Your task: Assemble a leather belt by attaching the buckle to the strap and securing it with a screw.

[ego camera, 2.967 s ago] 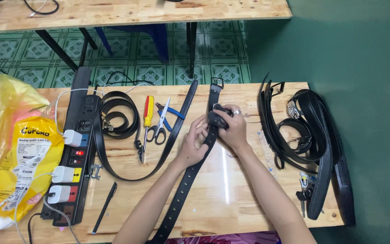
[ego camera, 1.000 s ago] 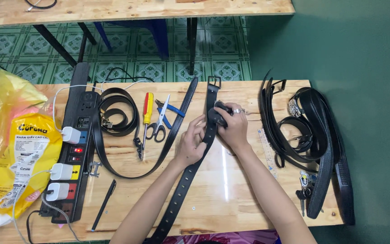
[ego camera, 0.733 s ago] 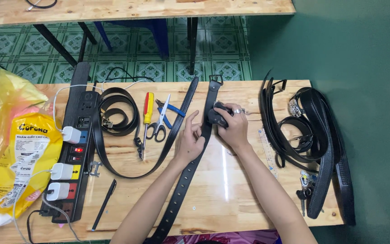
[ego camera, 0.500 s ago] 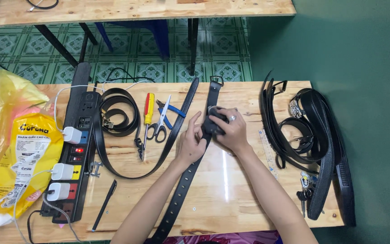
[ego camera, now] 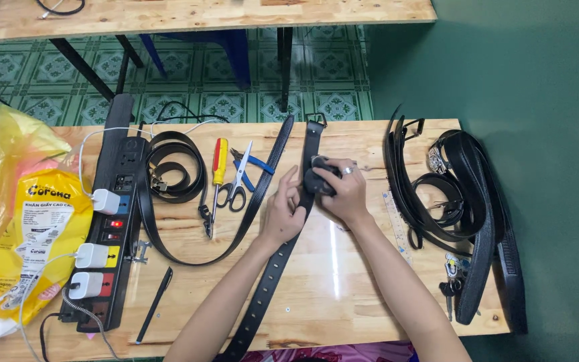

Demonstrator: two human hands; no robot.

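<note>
Left hand [ego camera: 288,213] pressed flat on black belt [ego camera: 283,251], steadying it mid-counter [ego camera: 343,295], right hand [ego camera: 340,191] clamped on dark tool [ego camera: 317,179] near far-edge buckle, likely for alignment.

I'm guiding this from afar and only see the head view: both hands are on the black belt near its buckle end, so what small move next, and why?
Probably slide the dark pad under the right hand a little along the belt, with the left hand pinning the strap flat. The right hand presses the pad on the belt just below the buckle, and most of the strap lies beyond it toward the near edge.
</note>
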